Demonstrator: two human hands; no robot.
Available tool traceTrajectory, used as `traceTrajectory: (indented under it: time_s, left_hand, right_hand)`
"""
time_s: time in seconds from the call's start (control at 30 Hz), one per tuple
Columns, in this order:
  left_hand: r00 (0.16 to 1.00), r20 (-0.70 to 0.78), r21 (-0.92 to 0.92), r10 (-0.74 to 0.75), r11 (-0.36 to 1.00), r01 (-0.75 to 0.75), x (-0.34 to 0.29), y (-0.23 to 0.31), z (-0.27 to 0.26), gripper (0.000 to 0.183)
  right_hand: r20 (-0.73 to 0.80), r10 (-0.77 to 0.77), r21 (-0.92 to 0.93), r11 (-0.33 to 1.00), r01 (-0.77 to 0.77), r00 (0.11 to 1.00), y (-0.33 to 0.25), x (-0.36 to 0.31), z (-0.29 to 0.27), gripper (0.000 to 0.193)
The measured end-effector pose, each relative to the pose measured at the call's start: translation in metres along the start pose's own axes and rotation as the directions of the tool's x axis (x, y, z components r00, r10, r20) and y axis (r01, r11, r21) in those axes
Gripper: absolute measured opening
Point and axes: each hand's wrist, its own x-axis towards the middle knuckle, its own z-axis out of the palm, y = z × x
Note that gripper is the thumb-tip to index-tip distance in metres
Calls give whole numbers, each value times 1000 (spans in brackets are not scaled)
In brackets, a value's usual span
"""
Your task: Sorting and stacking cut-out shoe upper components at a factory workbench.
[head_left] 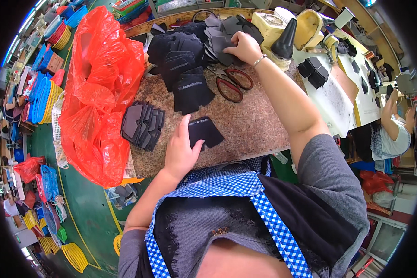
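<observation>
A single black cut piece (207,133) of fabric or leather, with a pale strip along its far edge, lies flat on the speckled tabletop (255,127). My left hand (182,149) rests at its left side, fingers stretched and thumb apart, the thumb tip on the piece. At the far side, my right hand (246,48) pinches a dark grey cut piece (225,56) at the edge of a loose heap. Beside that heap spreads an overlapping pile of black pieces (176,58). Red-handled scissors (230,85) lie between this pile and my right forearm.
A stack of dark shaped pieces (142,126) sits at the table's left, next to a large red plastic bag (102,97). Far right stand a yellowish container (268,25) and a black cone (285,39). Another person (391,132) works at the right. Baskets (46,99) line the left.
</observation>
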Motion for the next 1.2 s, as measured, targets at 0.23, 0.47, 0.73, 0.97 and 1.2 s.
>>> traceTrajectory:
  time_s: [0.23, 0.47, 0.73, 0.97, 1.2]
  left_hand:
    - [971, -183, 103, 154, 985, -137, 0, 7, -13, 55]
    - [969, -214, -436, -125, 900, 20, 16, 3, -15, 41]
    - [926, 152, -822, -347, 476, 313, 10, -1, -19, 16]
    - [957, -12, -322, -291, 907, 272, -7, -14, -11, 36]
    - [961, 3, -171, -277, 947, 273, -3, -13, -9, 37]
  right_hand:
    - [364, -87, 276, 961, -18, 927, -11, -6, -16, 36]
    - [571, 98, 785, 225, -577, 815, -114, -113, -64, 23]
    - [792, 73, 610, -40, -791, 607, -139, -173, -65, 21]
    - [399, -77, 570, 801, -181, 914, -137, -197, -60, 49]
    - [514, -91, 411, 899, -152, 853, -137, -192, -56, 59]
